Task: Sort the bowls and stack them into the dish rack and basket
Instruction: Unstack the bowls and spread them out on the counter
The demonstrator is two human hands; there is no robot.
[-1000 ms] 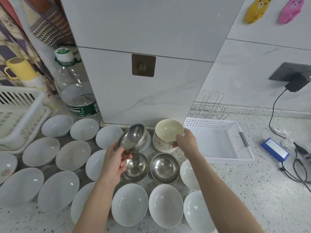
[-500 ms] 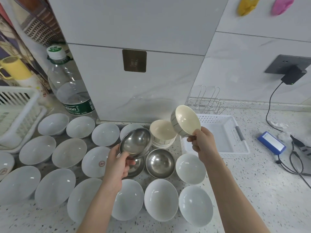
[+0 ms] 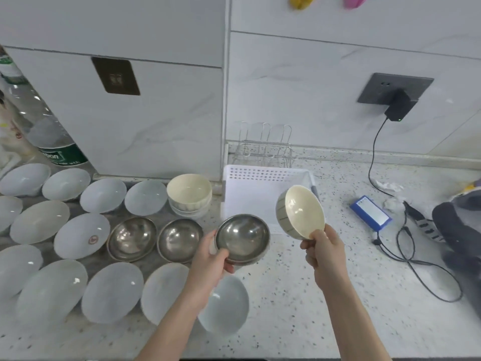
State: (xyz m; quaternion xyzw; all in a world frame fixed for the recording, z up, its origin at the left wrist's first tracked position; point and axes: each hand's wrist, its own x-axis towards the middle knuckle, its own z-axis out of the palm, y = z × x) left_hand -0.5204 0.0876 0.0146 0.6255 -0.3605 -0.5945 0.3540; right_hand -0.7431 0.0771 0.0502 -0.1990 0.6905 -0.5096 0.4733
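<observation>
Both held bowls (image 3: 302,212) shifted right, over basket (image 3: 263,188)

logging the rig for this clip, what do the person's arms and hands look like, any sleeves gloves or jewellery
Both forearms are bare as far as the frame shows, with no sleeve edge in view. The left hand and right hand are bare too: no gloves, and no rings, watch or wristband visible on either. No markings or cables on them. The upper arms are out of frame.
</observation>
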